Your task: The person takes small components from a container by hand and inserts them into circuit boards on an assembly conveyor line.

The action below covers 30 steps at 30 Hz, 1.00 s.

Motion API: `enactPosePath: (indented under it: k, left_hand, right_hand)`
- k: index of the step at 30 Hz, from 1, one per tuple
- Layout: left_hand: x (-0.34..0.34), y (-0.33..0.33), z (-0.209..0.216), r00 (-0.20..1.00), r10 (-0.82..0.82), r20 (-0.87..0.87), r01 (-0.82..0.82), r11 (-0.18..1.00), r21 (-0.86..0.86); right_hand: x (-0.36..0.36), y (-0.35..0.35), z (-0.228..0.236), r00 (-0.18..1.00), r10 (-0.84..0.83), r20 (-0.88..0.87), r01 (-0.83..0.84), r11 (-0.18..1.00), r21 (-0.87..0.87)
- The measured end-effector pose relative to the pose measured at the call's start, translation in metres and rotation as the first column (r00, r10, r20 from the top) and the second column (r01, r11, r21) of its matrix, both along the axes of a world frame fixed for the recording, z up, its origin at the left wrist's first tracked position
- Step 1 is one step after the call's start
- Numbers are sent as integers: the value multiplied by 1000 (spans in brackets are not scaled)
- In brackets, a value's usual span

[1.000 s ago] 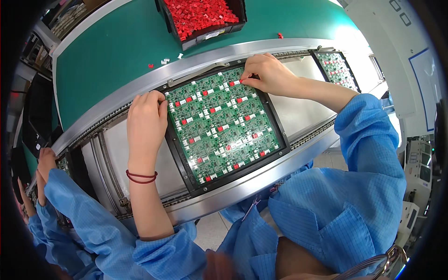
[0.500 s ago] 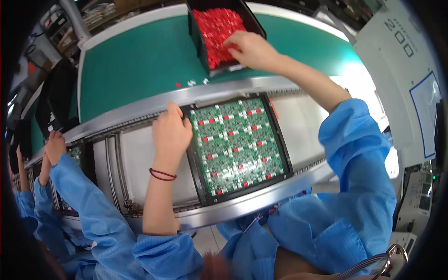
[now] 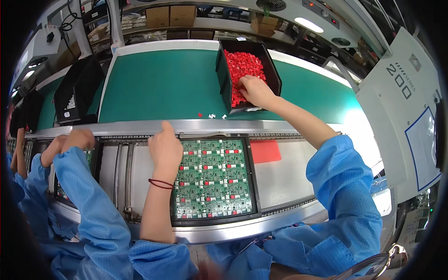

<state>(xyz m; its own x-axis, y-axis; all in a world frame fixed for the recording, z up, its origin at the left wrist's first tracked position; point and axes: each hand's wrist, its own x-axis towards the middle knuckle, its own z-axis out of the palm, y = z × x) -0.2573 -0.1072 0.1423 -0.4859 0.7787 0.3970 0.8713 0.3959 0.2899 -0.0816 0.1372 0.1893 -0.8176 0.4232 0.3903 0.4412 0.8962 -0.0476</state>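
A green circuit board panel [image 3: 212,179] with red and white connectors sits in a black frame carrier [image 3: 253,186] on the conveyor in front of me. Over the carrier's far left corner is my left hand [image 3: 166,151], index finger raised and the other fingers curled; what lies under them is hidden. My right hand [image 3: 256,92] reaches into a black bin [image 3: 224,86] of small red connectors [image 3: 242,65]. Its fingers are closed among them, with the tips partly hidden in the heap. One loose red connector [image 3: 200,115] and several small white pieces [image 3: 212,116] lie near the bin.
A metal rail [image 3: 298,126] runs between the conveyor and the green bench [image 3: 163,84]. Right of the carrier lies a red card [image 3: 265,151]. At left, a co-worker's hands [image 3: 77,140] are over another carrier, below a second black bin [image 3: 77,88]. A white machine [image 3: 396,107] stands at right.
The view has tilted up. The carrier has slid left along the conveyor, showing more of the red card. My left hand has moved left too; my right hand stays in the bin, fingers lower among the connectors.
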Motion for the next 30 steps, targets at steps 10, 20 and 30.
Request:
enactPosePath:
  k: [10, 20, 30]
  left_hand:
    - [5, -21, -9, 946, -305, 108, 270, 929, 251]
    - [2, -21, -24, -592, -355, 724, 170, 823, 542]
    - [-10, -21, -46, -504, -377, 777, 204, 822, 531]
  right_hand:
    - [-14, -43, 10, 974, -35, -226, -17, 974, -224]
    - [-28, -166, -11, 913, 393, -105, -381, 736, -560]
    - [-33, -159, -46, 914, 358, -191, -392, 662, -638]
